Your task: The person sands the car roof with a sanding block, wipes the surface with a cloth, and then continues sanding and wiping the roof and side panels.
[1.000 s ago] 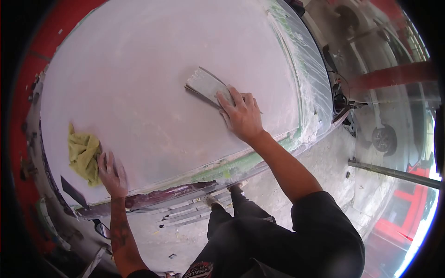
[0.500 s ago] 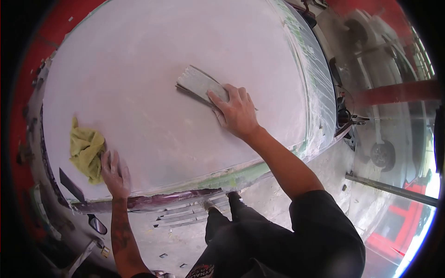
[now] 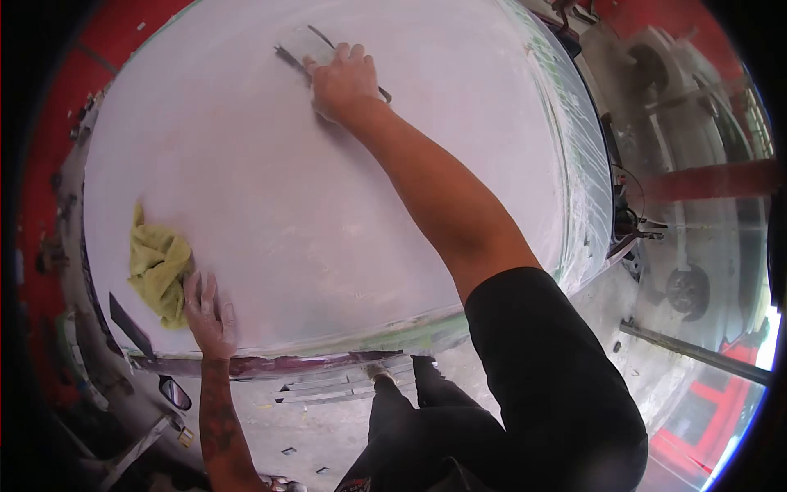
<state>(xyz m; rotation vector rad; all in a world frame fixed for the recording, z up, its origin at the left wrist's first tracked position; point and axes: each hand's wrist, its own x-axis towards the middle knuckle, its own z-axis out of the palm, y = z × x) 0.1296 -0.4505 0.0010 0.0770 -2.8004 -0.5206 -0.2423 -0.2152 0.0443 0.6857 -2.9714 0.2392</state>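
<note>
A broad, pale, dusty vehicle panel (image 3: 328, 238) lies below me. Toward its far edge my right hand (image 3: 346, 86) is closed over a grey sanding block (image 3: 308, 51), pressed to the surface; motion blurs the block, and the palm hides much of it. My left hand (image 3: 211, 318) rests flat near the close left edge with its fingers stretched out, holding nothing. Right beside those fingertips, a crumpled yellow-green cloth (image 3: 160, 271) sits on the panel.
Green masking tape (image 3: 545, 102) and clear film (image 3: 586, 156) line the right edge. A dark flat strip (image 3: 129, 325) lies at the left corner, with a side mirror (image 3: 174, 393) below. Past the right side are a red beam (image 3: 697, 182) and a wheel (image 3: 687, 293).
My right hand has slid the sanding block away from me and leftward across the panel, straightening the arm. The left hand and the cloth have stayed in place.
</note>
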